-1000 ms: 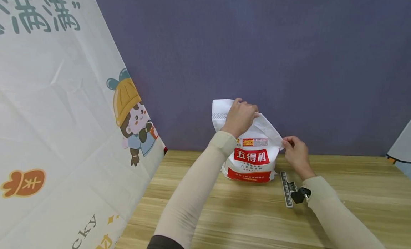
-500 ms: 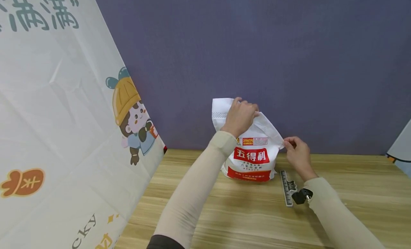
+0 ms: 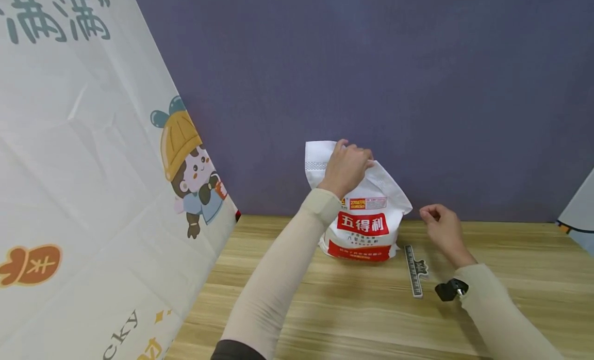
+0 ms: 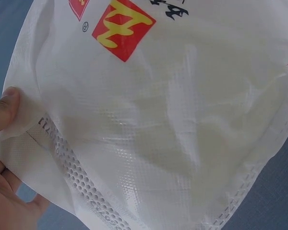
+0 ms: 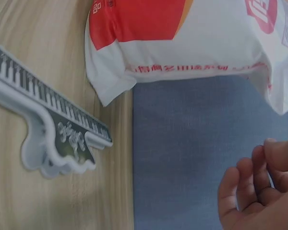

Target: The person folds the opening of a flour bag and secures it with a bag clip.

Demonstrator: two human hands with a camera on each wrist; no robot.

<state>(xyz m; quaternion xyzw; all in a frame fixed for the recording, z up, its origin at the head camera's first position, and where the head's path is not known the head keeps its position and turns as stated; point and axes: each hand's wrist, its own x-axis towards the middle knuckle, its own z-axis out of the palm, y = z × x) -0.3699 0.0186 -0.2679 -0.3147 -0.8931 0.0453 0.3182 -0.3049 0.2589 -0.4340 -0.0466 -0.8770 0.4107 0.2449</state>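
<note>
A white flour bag (image 3: pixel 387 195) with red printed panels stands on the wooden table against the back wall. My left hand (image 3: pixel 347 169) grips its folded-over top; in the left wrist view, the thumb and fingers of that hand (image 4: pixel 12 201) pinch the perforated band near the bag's edge. To the right of the bag, my right hand (image 3: pixel 444 231) hovers apart from it, fingers loosely curled around nothing. Below it lies a bag clip (image 3: pixel 414 272) with a piano-key pattern, also large in the right wrist view. Part of the bag's top is hidden behind my left hand.
The purple-blue wall (image 3: pixel 394 81) rises directly behind the bag. A white printed sheet (image 3: pixel 93 169) slopes along the left side of the wooden table (image 3: pixel 352 308). A pale panel (image 3: pixel 580 210) stands at the right edge.
My right hand has let go of the bag's right corner and moved away to the right and slightly down. The left hand keeps its grip on the top. The clip has not moved.
</note>
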